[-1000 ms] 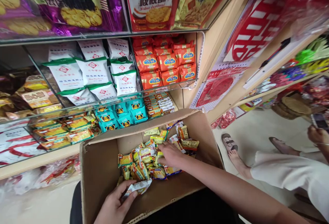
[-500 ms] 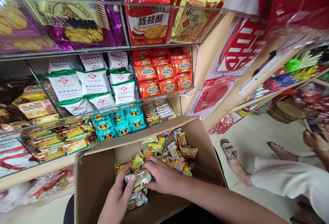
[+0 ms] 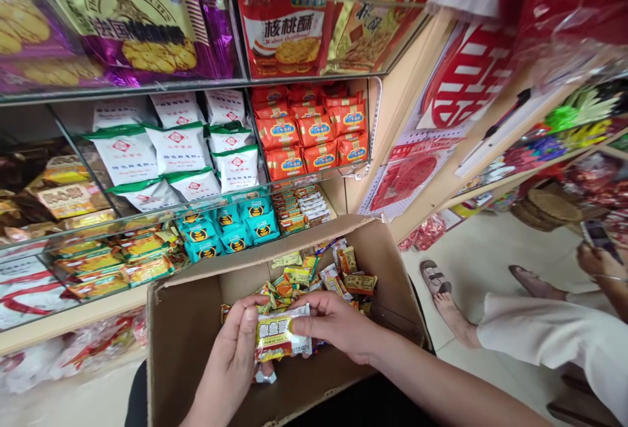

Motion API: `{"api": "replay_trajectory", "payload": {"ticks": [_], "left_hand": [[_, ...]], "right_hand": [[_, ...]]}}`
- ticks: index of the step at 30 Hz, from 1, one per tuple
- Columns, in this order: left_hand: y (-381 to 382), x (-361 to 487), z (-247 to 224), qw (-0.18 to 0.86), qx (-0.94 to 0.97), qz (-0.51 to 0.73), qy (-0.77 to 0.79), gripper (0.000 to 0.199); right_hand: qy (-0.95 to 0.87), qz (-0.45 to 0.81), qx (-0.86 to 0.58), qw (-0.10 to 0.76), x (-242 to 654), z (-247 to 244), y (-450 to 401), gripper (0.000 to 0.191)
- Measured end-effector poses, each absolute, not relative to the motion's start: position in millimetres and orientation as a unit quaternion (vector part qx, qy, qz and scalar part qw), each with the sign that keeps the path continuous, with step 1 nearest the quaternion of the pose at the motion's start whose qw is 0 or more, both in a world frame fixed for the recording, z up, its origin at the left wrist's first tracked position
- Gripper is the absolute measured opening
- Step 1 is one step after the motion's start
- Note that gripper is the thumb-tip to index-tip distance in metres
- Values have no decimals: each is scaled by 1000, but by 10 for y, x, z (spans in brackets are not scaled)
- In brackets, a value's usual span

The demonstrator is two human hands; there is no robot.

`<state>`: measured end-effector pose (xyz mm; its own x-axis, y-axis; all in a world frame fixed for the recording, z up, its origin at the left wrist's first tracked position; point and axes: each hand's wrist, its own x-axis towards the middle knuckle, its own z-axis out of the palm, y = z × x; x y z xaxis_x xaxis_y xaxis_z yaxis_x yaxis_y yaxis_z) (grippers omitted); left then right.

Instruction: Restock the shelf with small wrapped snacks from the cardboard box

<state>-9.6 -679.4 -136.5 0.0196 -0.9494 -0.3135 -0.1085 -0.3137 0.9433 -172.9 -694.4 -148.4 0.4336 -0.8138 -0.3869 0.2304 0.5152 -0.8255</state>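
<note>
A small snack packet [image 3: 273, 335] with silver ends and a yellow and red label is held level above the open cardboard box [image 3: 184, 348]. My left hand [image 3: 230, 348] is closed on its left end, and my right hand [image 3: 341, 327] pinches the right end. Below my left hand's fingers, part of another silver packet [image 3: 265, 375] shows; whether the hand holds it I cannot tell. Loose small wrapped snacks [image 3: 360, 283], mostly yellow, orange and silver, lie in the box beyond my hands. My hands hide some of them.
Behind the box rise shelf bins with teal packets [image 3: 238, 237], white-green packets [image 3: 179, 149] and red-orange packets [image 3: 318, 129]. A clear shelf front [image 3: 147, 218] runs along them. To the right, a person in light trousers [image 3: 534, 332] stands on the tiled floor, holding a phone [image 3: 601, 240].
Both hands have straightened and turned the packet, so its printed front now faces me. My fingers have moved out towards its two ends. The view has shifted slightly.
</note>
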Motion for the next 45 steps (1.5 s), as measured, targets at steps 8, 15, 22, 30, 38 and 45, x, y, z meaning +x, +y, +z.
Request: {"api": "replay_trajectory", "payload": {"ticks": [8, 15, 22, 30, 38, 45], "left_hand": [[-6748, 55, -1699, 235, 621, -475, -577, 50], [-6880, 358, -2021, 131, 613, -388, -675, 40], [-6862, 649, -2308, -2, 611, -346, -712, 55], [-7402, 338, -2458, 59, 628, -239, -738, 40], [-7303, 309, -2233, 143, 553, -248, -782, 9], [-6797, 84, -1647, 209, 375, -337, -838, 16]], "right_hand": [[441, -304, -488, 689, -1731, -1793, -6869, 23], [588, -212, -663, 412, -2152, -1869, -7025, 23], [681, -140, -650, 307, -2485, -2172, -7226, 31], [683, -117, -681, 237, -2402, -2299, -7189, 31], [605, -260, -707, 258, -2253, -2067, -6995, 15], [488, -337, -332, 733, -1753, -1891, -6938, 44]]}}
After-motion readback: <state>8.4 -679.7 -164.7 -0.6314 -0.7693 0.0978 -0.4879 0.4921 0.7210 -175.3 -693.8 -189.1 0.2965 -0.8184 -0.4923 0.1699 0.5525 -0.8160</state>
